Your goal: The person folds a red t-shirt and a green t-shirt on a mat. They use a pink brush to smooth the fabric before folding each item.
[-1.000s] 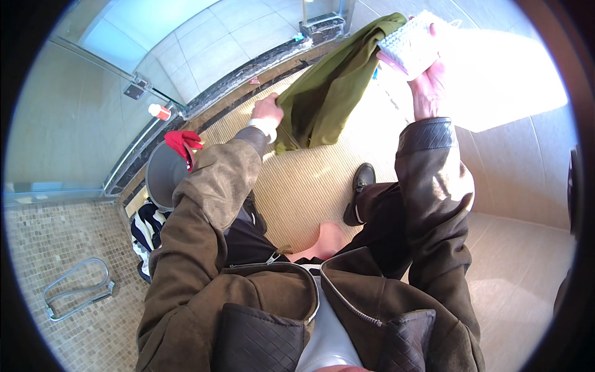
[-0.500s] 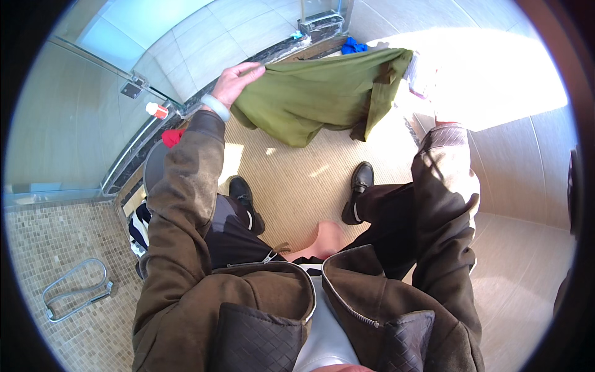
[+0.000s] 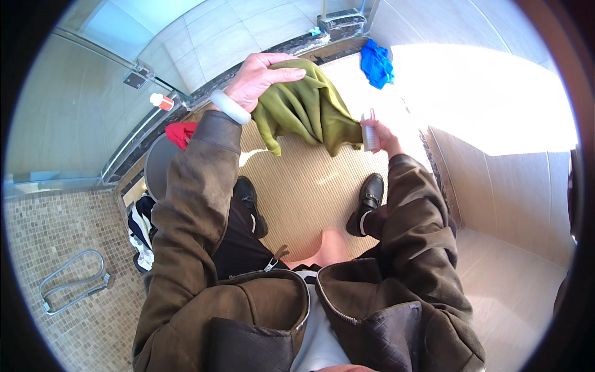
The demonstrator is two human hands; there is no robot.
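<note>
Out in front of me hangs an olive-green cloth (image 3: 304,108), gathered into loose folds. My left hand (image 3: 263,77), with a pale bangle at the wrist, is closed on its upper left part. At the cloth's right end, my right hand (image 3: 387,137) is closed around a scrubbing brush (image 3: 370,134) with pale bristles. A corner of the cloth meets the brush there; whether those fingers also pinch it, I cannot tell. The cloth hangs above a ribbed beige floor (image 3: 304,180), beyond my black shoes.
Crumpled blue cloth (image 3: 377,64) lies at the far right. To the left are a red cloth (image 3: 180,134), a grey basin (image 3: 160,167), black-and-white fabric (image 3: 141,232) and a white-capped bottle (image 3: 162,101) by the glass door. A shower hose (image 3: 74,282) lies on mosaic tiles; something pink (image 3: 328,248) is below me.
My right hand has come inward and nearer, out of the glare, showing the brush. The green cloth, stretched wide before, is now bunched. More of the blue cloth shows.
</note>
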